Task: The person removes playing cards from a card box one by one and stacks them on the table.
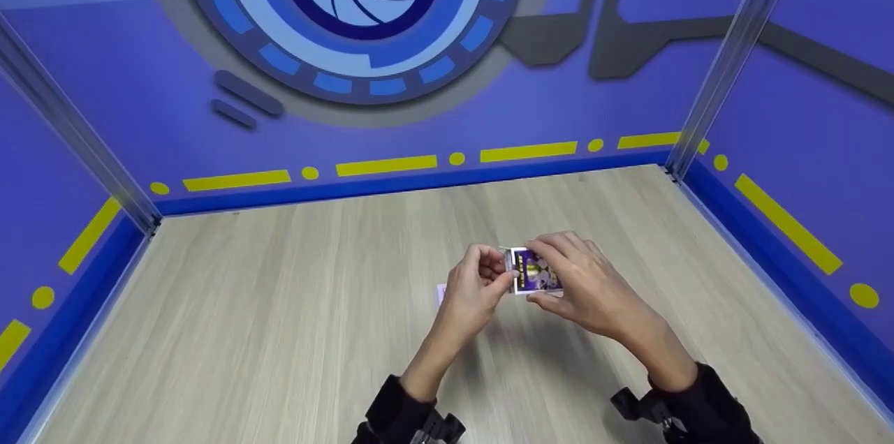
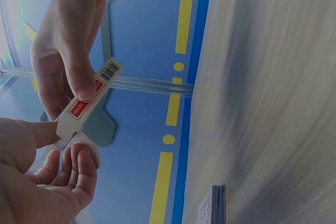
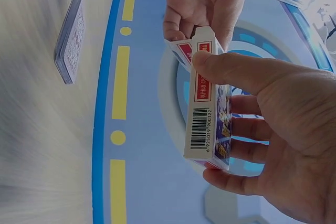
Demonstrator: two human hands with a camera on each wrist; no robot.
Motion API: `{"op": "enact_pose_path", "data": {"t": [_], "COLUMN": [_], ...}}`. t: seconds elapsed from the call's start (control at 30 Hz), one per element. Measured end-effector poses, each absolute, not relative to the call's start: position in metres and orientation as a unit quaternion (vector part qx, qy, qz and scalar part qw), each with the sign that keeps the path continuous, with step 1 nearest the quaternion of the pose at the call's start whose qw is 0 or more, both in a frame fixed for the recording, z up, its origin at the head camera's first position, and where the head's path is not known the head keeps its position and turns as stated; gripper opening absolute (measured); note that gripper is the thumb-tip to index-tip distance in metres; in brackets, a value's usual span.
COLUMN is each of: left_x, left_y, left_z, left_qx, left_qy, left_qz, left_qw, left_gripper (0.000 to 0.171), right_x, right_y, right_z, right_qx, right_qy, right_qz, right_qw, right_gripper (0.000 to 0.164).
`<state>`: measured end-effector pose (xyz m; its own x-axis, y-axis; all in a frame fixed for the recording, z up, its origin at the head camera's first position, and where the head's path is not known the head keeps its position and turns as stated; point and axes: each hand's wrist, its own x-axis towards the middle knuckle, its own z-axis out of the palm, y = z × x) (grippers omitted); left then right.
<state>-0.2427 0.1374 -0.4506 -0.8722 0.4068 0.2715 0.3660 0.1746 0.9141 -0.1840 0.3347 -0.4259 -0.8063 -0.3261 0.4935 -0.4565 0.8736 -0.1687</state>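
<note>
A small playing card box (image 1: 539,271) with a purple printed face is held above the table between both hands. My right hand (image 1: 587,283) grips it by the long edges; in the right wrist view the thumb lies on the narrow white side of the card box (image 3: 200,129), above a barcode. At the box's other end, where a flap (image 3: 179,52) sticks out, my left hand (image 1: 473,285) pinches with thumb and fingers. A deck of cards (image 3: 71,40) lies on the table, mostly hidden behind the left hand in the head view.
The light wood table (image 1: 279,318) is bounded by a blue back wall (image 1: 433,130) and side walls with yellow markings. Clear corner posts (image 1: 733,46) stand at the back. Black straps with small cameras (image 1: 705,405) sit on both wrists.
</note>
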Motion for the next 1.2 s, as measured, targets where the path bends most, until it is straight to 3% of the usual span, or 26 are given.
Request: {"op": "enact_pose_path", "data": {"t": [0.23, 0.6, 0.73, 0.9, 1.2], "left_x": [-0.242, -0.243, -0.245, -0.246, -0.253], "left_y": [0.136, 0.134, 0.132, 0.125, 0.11], "left_z": [-0.45, -0.449, -0.448, -0.441, -0.431], "left_qx": [0.248, 0.234, 0.228, 0.248, 0.263], "left_qy": [0.769, 0.743, 0.737, 0.753, 0.808], "left_qz": [0.589, 0.625, 0.635, 0.609, 0.525], "left_qw": [0.008, 0.041, 0.045, 0.01, -0.047], "left_gripper": [0.025, 0.023, 0.032, 0.048, 0.046], "right_x": [-0.185, -0.187, -0.187, -0.188, -0.189], "right_y": [0.333, 0.334, 0.335, 0.34, 0.349], "right_z": [-0.425, -0.427, -0.428, -0.428, -0.427], "right_qx": [0.207, 0.201, 0.194, 0.183, 0.16], "right_qy": [-0.942, -0.944, -0.945, -0.948, -0.948], "right_qz": [0.133, 0.131, 0.138, 0.137, 0.153], "right_qw": [0.23, 0.229, 0.223, 0.221, 0.229], "right_gripper": [0.07, 0.071, 0.071, 0.069, 0.067]}}
